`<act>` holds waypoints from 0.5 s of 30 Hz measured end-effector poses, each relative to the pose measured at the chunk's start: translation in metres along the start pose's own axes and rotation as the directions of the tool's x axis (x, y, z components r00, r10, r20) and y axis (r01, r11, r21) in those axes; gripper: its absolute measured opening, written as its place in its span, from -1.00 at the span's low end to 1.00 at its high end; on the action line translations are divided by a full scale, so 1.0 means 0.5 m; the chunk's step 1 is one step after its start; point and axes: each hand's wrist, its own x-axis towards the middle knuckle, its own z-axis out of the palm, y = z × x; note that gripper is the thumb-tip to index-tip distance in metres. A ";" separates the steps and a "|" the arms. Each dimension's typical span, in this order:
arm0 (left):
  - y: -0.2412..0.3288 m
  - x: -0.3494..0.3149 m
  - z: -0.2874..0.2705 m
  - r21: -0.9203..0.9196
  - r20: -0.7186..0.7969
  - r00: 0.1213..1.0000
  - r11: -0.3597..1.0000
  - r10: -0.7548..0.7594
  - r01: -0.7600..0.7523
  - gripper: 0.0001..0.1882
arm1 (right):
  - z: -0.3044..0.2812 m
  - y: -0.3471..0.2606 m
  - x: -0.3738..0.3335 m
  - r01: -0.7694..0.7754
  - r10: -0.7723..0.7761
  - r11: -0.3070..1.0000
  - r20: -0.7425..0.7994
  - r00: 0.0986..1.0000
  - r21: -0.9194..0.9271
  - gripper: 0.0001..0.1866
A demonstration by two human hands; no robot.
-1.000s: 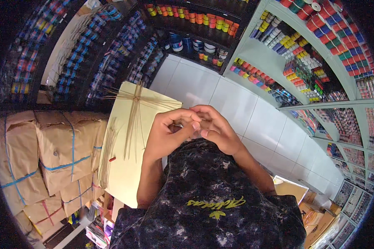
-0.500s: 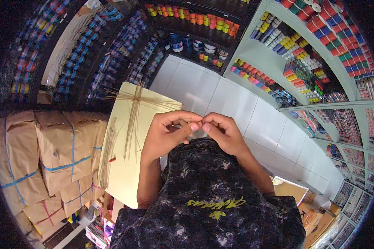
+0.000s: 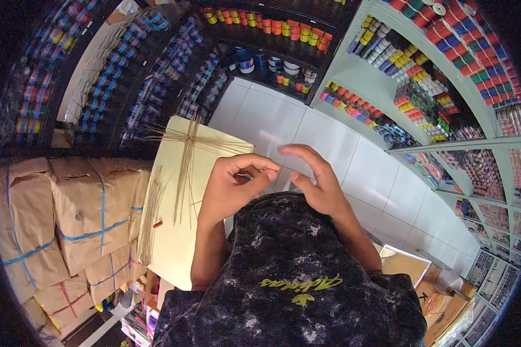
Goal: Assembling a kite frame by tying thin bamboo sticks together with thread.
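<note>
In front of my chest, my left hand (image 3: 233, 186) is closed in a pinch, thumb tip against the fingers. Whatever it may hold is too small to make out. Just to its right, my right hand (image 3: 318, 184) has thumb and forefinger apart with nothing visible between them; the forefinger tip is blurred. Left of my hands lies a pale yellow board (image 3: 220, 144). Thin brown sticks (image 3: 184, 168) are laid across one another on it, joined where they cross. More loose thin sticks (image 3: 149, 222) lie along its left edge, beside a small red piece (image 3: 157, 224).
Brown paper parcels (image 3: 90, 202) tied with blue cord are stacked at the left. Dark shelves (image 3: 272, 49) of spools and tubs stand at the back, pale green shelves (image 3: 382, 87) of coloured spools at the right. An open cardboard box (image 3: 440, 306) sits low right.
My right hand has drawn away from the left, its forefinger lifting up and its thumb spreading apart. The left hand keeps its pinch in nearly the same place.
</note>
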 end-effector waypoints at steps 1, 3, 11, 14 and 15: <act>-0.003 0.001 -0.001 0.017 0.009 1.000 1.000 0.025 -0.025 -0.86 | 0.008 -0.003 0.003 0.008 -0.005 0.998 -0.044 0.999 0.056 -0.65; 0.004 0.001 0.001 0.005 0.014 1.000 1.000 -0.010 0.010 -0.87 | 0.020 -0.019 0.008 0.017 -0.007 0.994 -0.090 0.996 0.112 -0.54; 0.012 -0.003 -0.006 -0.006 0.019 1.000 1.000 -0.024 0.024 -0.87 | 0.031 -0.006 0.002 -0.274 0.227 0.842 0.156 0.961 0.465 -0.77; 0.005 -0.005 -0.012 -0.019 0.042 0.999 1.000 -0.023 0.024 -0.88 | 0.037 -0.019 0.001 -0.275 0.278 0.876 0.051 0.959 0.397 -0.90; 0.002 -0.007 -0.015 -0.024 0.039 0.999 0.999 -0.024 0.025 -0.89 | 0.038 -0.021 0.001 -0.276 0.277 0.875 0.055 0.959 0.397 -0.90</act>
